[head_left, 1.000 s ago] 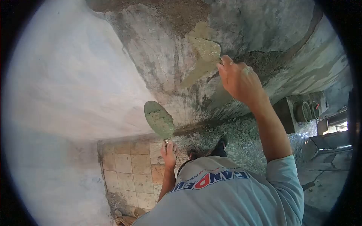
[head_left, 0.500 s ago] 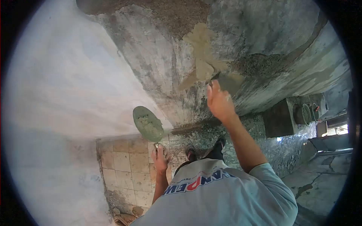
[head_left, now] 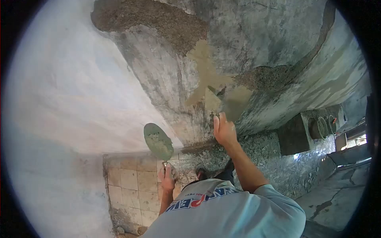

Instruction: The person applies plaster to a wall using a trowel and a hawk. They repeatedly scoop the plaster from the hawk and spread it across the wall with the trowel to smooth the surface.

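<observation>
Holding pointed, mortar-smeared metal trowel [head_left: 212,100], right hand [head_left: 225,133] closed on it; left hand [head_left: 168,179] gripping oval green mortar-loaded plate [head_left: 150,133]; irregular tan mortar patch [head_left: 202,59] laid; rough brown wall areas [head_left: 274,77] uncoated.

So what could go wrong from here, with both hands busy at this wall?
The left hand holds the oval trowel by its handle; if it tips, the mortar heaped on it could slide off.
The right hand has the pointed trowel at the smeared patch; a tilted edge might gouge it.
The floor by the feet looks rough and littered, so a step sideways might slip.
</observation>
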### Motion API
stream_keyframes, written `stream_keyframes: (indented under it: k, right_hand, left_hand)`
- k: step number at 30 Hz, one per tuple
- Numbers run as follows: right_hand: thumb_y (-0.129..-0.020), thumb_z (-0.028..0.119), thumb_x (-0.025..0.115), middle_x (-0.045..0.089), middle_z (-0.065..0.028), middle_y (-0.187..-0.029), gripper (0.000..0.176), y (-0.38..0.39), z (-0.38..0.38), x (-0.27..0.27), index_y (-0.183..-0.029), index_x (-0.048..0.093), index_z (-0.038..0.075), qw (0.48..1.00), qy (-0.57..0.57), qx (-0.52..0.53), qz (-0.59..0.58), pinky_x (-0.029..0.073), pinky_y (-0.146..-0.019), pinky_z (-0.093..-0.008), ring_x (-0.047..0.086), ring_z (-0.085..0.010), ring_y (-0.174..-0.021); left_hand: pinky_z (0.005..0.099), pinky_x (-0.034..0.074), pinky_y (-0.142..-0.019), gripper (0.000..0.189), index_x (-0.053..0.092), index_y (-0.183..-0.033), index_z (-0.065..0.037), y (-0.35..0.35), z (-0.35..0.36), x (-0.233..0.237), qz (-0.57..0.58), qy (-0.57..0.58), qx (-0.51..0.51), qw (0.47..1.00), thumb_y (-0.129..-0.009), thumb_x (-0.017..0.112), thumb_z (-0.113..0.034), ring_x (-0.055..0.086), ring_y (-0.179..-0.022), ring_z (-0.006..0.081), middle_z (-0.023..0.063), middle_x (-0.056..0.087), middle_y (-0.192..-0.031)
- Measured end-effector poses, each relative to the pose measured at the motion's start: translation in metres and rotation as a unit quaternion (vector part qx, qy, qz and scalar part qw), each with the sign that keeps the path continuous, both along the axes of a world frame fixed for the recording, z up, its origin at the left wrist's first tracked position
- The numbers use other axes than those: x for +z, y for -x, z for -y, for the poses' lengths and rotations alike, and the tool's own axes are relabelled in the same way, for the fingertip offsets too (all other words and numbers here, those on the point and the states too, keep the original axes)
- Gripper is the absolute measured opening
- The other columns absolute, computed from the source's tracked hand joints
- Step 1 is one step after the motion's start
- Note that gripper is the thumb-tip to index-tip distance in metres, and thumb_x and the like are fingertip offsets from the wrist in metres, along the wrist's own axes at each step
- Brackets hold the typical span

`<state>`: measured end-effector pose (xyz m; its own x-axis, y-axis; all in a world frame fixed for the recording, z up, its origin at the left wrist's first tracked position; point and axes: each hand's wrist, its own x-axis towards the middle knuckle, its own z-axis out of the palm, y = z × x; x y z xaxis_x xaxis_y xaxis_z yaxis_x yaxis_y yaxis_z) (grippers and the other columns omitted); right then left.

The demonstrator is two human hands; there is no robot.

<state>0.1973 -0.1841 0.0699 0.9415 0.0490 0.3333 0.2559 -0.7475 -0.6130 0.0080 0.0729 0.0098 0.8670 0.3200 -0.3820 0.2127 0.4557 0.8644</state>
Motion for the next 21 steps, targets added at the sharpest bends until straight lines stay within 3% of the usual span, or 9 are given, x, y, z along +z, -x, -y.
stream_keyframes:
  k: [3,5,8,11,16,21]
  right_hand:
    - [-0.104,0.030,0.052,0.065,-0.0269,-0.070,0.032,-0.008,0.001,0.042,-0.121,0.056,0.004,0.992,0.015,0.006,0.125,0.051,-0.060,-0.0600,0.064,-0.0510,-0.066]
    - [-0.104,0.032,0.053,0.065,-0.0266,-0.071,0.031,-0.027,0.010,0.085,-0.119,0.058,0.006,0.985,0.014,0.048,0.165,0.050,-0.060,-0.0601,0.064,-0.0511,-0.066]
    - [-0.104,0.035,0.052,0.066,-0.0271,-0.073,0.032,-0.048,0.019,0.140,-0.121,0.057,0.008,0.988,0.098,0.088,0.083,0.051,-0.061,-0.0599,0.064,-0.0513,-0.067]
    - [-0.105,0.037,0.049,0.067,-0.0273,-0.077,0.034,-0.059,0.021,0.115,-0.123,0.057,0.010,0.981,0.162,0.082,0.065,0.051,-0.066,-0.0616,0.065,-0.0517,-0.072]
    - [-0.105,0.037,0.049,0.068,-0.0268,-0.080,0.035,-0.043,0.029,0.059,-0.124,0.056,0.009,0.985,0.131,0.106,0.031,0.051,-0.073,-0.0636,0.065,-0.0521,-0.079]
    - [-0.105,0.035,0.052,0.065,-0.0267,-0.073,0.033,-0.038,0.019,0.089,-0.121,0.056,0.007,0.989,0.075,0.066,0.114,0.052,-0.064,-0.0596,0.064,-0.0508,-0.069]
  left_hand:
    - [0.0224,0.031,-0.044,0.021,0.047,-0.090,-0.014,0.000,0.002,-0.007,0.004,0.001,-0.009,1.000,-0.106,0.053,-0.024,0.040,-0.054,0.0056,-0.0043,0.042,-0.069]
    - [0.0219,0.031,-0.045,0.020,0.046,-0.091,-0.014,-0.003,0.003,-0.004,0.009,0.009,-0.009,1.000,-0.106,0.055,-0.024,0.040,-0.055,0.0052,-0.0046,0.042,-0.070]
    - [0.0224,0.030,-0.039,0.018,0.049,-0.092,-0.016,-0.003,0.001,-0.010,0.015,0.018,-0.011,1.000,-0.107,0.053,-0.026,0.039,-0.048,0.0055,-0.0047,0.043,-0.066]
    - [0.0228,0.031,-0.039,0.019,0.048,-0.092,-0.015,-0.004,0.003,-0.007,0.012,0.009,-0.011,1.000,-0.107,0.053,-0.027,0.040,-0.048,0.0061,-0.0040,0.044,-0.066]
    - [0.0247,0.032,-0.042,0.018,0.048,-0.093,-0.015,0.000,0.006,-0.009,0.015,0.013,0.027,0.999,-0.106,0.055,-0.025,0.039,-0.050,0.0068,-0.0041,0.044,-0.069]
    - [0.0244,0.032,-0.039,0.019,0.047,-0.092,-0.016,-0.004,-0.004,-0.013,0.006,0.026,0.027,0.999,-0.106,0.054,-0.027,0.041,-0.048,0.0071,-0.0038,0.044,-0.067]
